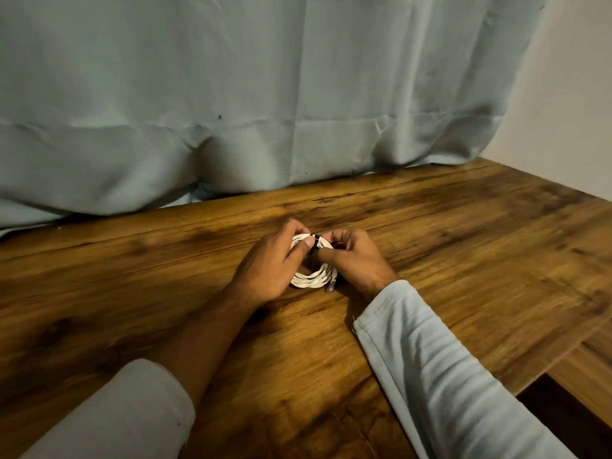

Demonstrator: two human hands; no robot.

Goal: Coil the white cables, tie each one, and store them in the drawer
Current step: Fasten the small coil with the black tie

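Observation:
A white cable [311, 279] lies coiled into a small ring on the wooden table [463, 246], its clear plug end poking out at the lower right of the ring. A black tie [316, 241] wraps the far side of the coil. My left hand [271, 263] grips the coil's left and far side, thumb pressed next to the tie. My right hand [352, 256] curls round the coil's right side and pinches at the tie. The hands hide much of the ring.
A pale blue-grey curtain [231, 111] hangs along the table's far edge. The table's right edge [563, 356] drops to a lower wooden surface [589, 369] with a dark gap beside it. A plain wall [569, 94] stands at the right.

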